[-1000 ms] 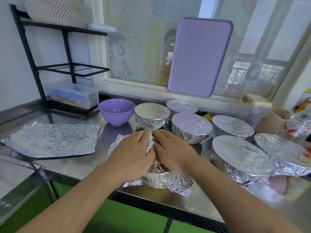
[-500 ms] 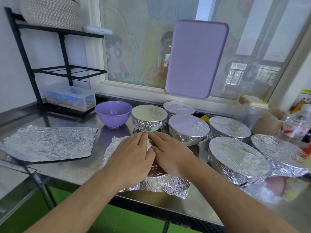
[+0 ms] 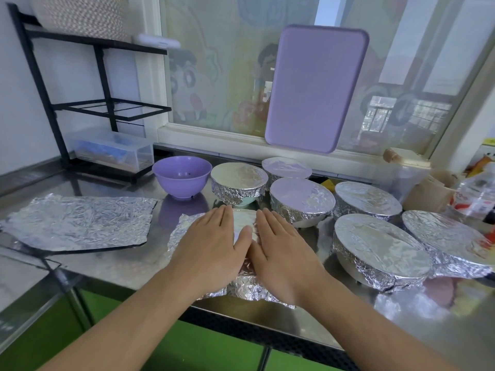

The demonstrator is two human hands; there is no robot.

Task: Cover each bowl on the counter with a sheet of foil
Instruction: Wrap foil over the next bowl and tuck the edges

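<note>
Nearest on the worktop [image 3: 112, 266], the left hand [image 3: 211, 250] and right hand [image 3: 281, 250] lie flat, fingers straight, pressing a foil sheet [image 3: 251, 289] down over a bowl hidden directly beneath the palms (its edges are not yet tucked, I judge). A spare foil sheet [image 3: 80, 223] lies left, nearer the left hand, long axis left to right. Farther back stands the uncovered purple bowl [image 3: 182, 176]. No legible writing; the bottle [image 3: 479, 199] label is blurred.

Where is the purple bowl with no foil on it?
The purple bowl sits at the back of the counter, left of the foil-covered bowls and just behind the loose foil sheet.
</note>
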